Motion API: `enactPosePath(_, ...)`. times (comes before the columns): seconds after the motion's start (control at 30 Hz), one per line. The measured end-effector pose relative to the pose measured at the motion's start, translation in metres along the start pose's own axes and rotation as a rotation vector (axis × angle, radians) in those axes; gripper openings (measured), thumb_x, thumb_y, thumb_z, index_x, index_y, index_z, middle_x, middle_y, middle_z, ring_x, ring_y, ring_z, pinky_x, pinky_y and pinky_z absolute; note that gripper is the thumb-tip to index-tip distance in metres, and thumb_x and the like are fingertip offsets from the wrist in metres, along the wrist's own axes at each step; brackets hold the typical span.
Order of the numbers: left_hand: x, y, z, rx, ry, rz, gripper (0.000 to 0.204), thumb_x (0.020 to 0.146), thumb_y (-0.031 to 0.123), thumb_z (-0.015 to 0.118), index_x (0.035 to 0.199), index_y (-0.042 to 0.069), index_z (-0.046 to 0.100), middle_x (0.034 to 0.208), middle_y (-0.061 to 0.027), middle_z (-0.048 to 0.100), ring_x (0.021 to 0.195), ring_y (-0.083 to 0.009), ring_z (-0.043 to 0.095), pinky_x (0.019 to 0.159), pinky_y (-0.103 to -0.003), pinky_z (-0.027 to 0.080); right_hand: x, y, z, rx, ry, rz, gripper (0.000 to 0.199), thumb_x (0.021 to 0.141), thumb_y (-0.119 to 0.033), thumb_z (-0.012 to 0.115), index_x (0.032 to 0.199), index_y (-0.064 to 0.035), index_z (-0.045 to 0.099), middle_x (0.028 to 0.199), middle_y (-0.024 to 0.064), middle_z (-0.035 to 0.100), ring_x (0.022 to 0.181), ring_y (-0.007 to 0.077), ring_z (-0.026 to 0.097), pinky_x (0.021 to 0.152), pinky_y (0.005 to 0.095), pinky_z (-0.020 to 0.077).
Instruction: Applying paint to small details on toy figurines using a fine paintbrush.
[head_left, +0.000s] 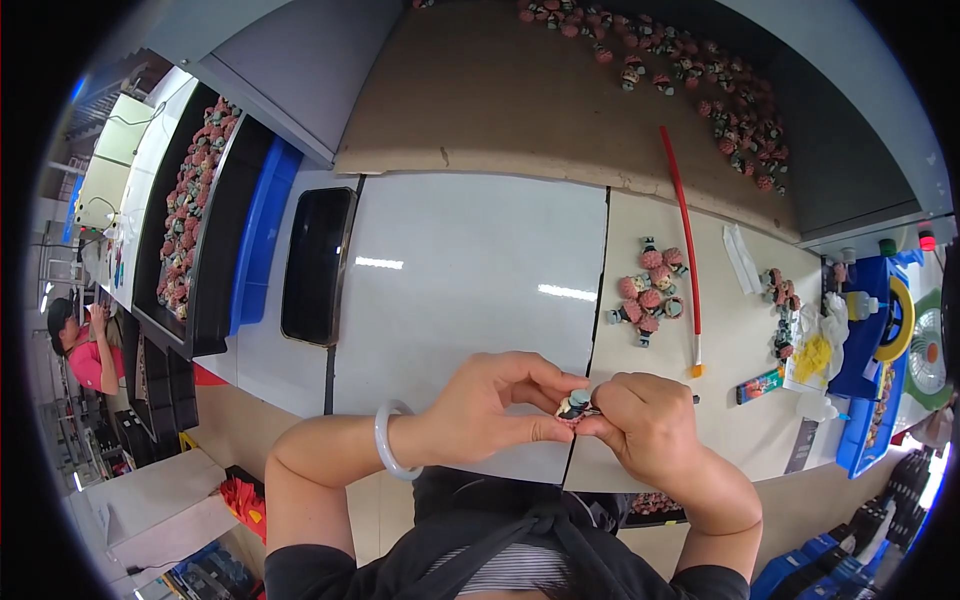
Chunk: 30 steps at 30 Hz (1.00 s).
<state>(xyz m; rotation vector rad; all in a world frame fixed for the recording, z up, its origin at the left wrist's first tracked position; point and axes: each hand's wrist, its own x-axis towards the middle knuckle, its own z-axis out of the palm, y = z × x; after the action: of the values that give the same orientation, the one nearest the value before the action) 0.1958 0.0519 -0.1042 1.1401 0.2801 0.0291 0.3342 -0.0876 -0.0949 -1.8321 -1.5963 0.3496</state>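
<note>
Between the thumb and fingers of my left hand (500, 410) is a small figurine (574, 406) with a pale blue-green part and a pinkish part. My right hand (645, 420) is closed right beside it, its thumb close to the figurine. A thin dark tool seems to run through that fist, but most of it is hidden and its kind does not show. Just beyond my right hand lies a cluster of pink-headed figurines (650, 285). A red-handled paintbrush (684, 220) lies to their right, bristles toward me.
A dark phone (318, 267) lies left on the white worktop (460, 270). Many figurines (740, 110) fill the far shelf's right side; others fill a black tray (200, 210) at left. Right are a blue bin (862, 340) and a fan (928, 350). A person in pink (92, 350) sits far left.
</note>
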Motion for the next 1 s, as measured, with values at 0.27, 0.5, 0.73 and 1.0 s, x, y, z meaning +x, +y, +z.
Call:
enactPosePath(0.27, -0.002, -0.002, 0.000, -0.016, -0.014, 0.024, 0.039, 0.069, -0.006, 0.068, 0.106, -0.001, 0.055, 0.087, -0.0086, 0.058, 0.084, -0.0173, 0.061, 0.080, -0.032, 0.050, -0.001, -0.001, -0.002, 0.019, -0.029, -0.009, 0.033, 0.072, -0.033, 0.064, 0.063, -0.0077, 0.045, 0.052, 0.0037, 0.041, 0.045, 0.0218, 0.046, 0.039, 0.0326, 0.0351)
enactPosePath(0.5, -0.001, 0.000, 0.000, -0.004, -0.029, 0.021, 0.040, 0.069, -0.004, 0.069, 0.106, -0.001, 0.056, 0.085, -0.0081, 0.059, 0.085, -0.0168, 0.060, 0.080, -0.032, 0.050, -0.001, -0.001, -0.001, 0.051, -0.009, 0.000, 0.033, 0.071, -0.034, 0.064, 0.062, -0.0079, 0.045, 0.051, 0.0037, 0.042, 0.044, 0.0217, 0.046, 0.039, 0.0326, 0.0348)
enactPosePath(0.73, 0.001, 0.001, 0.001, -0.160, -0.053, 0.016, 0.037, 0.074, -0.004, 0.064, 0.109, -0.001, 0.053, 0.093, -0.0083, 0.054, 0.089, -0.0150, 0.057, 0.081, -0.030, 0.049, 0.000, 0.003, -0.008, 0.025, 0.057, -0.057, 0.036, 0.069, -0.035, 0.066, 0.059, -0.0081, 0.044, 0.049, 0.0026, 0.041, 0.042, 0.0205, 0.045, 0.038, 0.0308, 0.0345)
enactPosePath(1.0, 0.001, 0.009, 0.002, -0.182, -0.092, -0.091, 0.035, 0.082, -0.003, 0.055, 0.117, 0.001, 0.050, 0.099, -0.0060, 0.050, 0.094, -0.0139, 0.053, 0.084, -0.027, 0.045, -0.001, 0.003, -0.004, 0.007, 0.065, -0.036, 0.036, 0.068, -0.036, 0.066, 0.059, -0.0082, 0.045, 0.049, 0.0025, 0.040, 0.042, 0.0200, 0.044, 0.039, 0.0304, 0.0344)
